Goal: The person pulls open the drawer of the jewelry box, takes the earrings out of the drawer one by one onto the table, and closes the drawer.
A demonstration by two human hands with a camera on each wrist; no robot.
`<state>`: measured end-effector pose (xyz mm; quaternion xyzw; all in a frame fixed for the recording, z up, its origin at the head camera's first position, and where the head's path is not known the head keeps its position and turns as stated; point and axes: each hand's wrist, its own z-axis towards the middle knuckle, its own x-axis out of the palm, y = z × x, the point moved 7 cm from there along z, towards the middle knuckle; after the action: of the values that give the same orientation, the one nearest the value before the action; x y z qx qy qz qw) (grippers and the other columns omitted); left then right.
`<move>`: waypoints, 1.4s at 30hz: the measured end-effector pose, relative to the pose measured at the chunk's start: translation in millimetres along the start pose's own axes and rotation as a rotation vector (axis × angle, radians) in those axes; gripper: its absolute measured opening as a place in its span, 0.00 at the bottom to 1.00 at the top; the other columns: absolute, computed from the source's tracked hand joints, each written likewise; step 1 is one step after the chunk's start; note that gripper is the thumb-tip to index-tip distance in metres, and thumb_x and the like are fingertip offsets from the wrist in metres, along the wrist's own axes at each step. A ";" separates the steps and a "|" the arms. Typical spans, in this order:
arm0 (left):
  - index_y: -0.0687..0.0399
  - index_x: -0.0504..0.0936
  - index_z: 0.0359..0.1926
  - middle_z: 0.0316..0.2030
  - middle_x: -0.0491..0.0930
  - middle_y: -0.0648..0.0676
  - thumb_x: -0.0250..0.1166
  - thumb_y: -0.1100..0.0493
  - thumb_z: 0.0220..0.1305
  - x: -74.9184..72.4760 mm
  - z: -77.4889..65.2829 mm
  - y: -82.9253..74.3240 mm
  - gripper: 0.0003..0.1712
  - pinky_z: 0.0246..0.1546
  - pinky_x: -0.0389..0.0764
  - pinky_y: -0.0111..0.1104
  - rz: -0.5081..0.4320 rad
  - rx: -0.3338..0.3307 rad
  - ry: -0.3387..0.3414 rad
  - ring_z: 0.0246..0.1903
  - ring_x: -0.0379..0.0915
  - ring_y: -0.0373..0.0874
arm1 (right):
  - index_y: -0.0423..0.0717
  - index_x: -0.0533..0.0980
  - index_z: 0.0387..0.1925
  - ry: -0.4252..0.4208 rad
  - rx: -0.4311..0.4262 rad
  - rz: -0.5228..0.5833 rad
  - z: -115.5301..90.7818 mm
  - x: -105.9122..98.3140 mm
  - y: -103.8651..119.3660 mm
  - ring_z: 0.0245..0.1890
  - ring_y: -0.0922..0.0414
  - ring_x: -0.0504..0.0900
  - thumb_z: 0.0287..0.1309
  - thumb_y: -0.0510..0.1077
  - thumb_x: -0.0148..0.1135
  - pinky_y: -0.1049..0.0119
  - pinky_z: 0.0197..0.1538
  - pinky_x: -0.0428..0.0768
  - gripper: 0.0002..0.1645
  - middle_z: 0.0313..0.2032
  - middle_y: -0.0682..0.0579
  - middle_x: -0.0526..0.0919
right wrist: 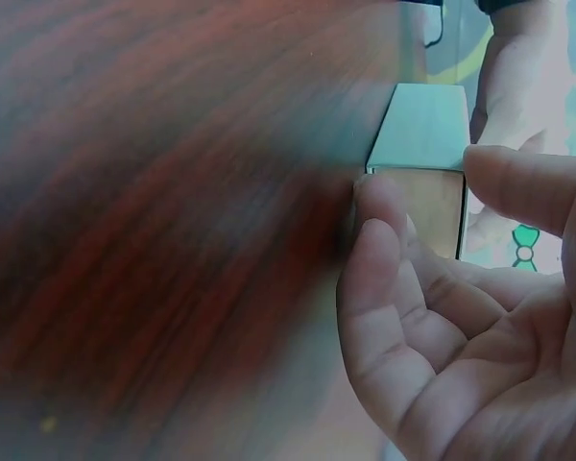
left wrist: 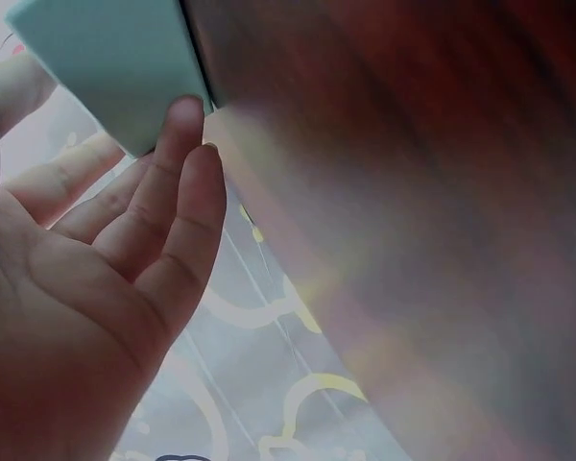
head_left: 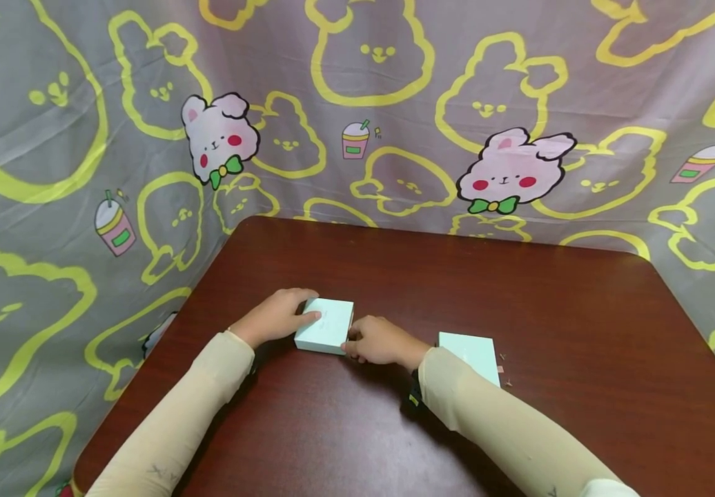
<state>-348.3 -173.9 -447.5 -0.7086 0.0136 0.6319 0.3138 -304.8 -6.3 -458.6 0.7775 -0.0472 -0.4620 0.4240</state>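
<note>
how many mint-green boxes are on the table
2. The first box sits between the left hand and the right hand; the second box lies further right, partly covered by the right sleeve. Anything fully behind the sleeves can't be seen.

Head camera: views the tabletop [head_left: 332, 428] from above, facing forward and down. Wrist cameras: face the fingers [left wrist: 202, 202] at close range; both share the pale green box [right wrist: 422, 130] held there.
</note>
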 end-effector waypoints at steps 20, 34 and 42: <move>0.61 0.75 0.61 0.55 0.77 0.56 0.65 0.48 0.66 2.6 -9.3 -14.4 0.29 0.55 0.72 0.44 0.010 0.030 0.017 0.55 0.72 0.48 | 0.51 0.80 0.26 -0.013 -0.013 -0.029 -16.7 2.9 -0.4 0.20 0.62 0.76 0.66 0.50 0.59 0.65 0.31 0.74 0.13 0.20 0.56 0.80; 0.60 0.74 0.62 0.56 0.76 0.56 0.65 0.46 0.65 5.2 -16.3 -21.7 0.31 0.56 0.72 0.44 0.034 0.025 0.042 0.56 0.71 0.48 | 0.51 0.80 0.27 -0.012 -0.004 -0.006 -25.7 6.4 -4.6 0.21 0.62 0.77 0.66 0.50 0.60 0.65 0.31 0.75 0.12 0.20 0.57 0.81; 0.59 0.75 0.62 0.56 0.76 0.56 0.65 0.46 0.65 7.3 -22.4 -25.2 0.31 0.56 0.72 0.44 0.037 0.031 0.050 0.56 0.71 0.47 | 0.51 0.80 0.27 -0.010 -0.018 -0.015 -32.0 10.9 -3.5 0.21 0.63 0.78 0.66 0.51 0.59 0.65 0.29 0.75 0.13 0.20 0.57 0.82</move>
<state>-316.5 -161.3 -443.2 -0.7188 0.0441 0.6194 0.3127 -275.4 10.6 -461.7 0.7715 -0.0391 -0.4697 0.4273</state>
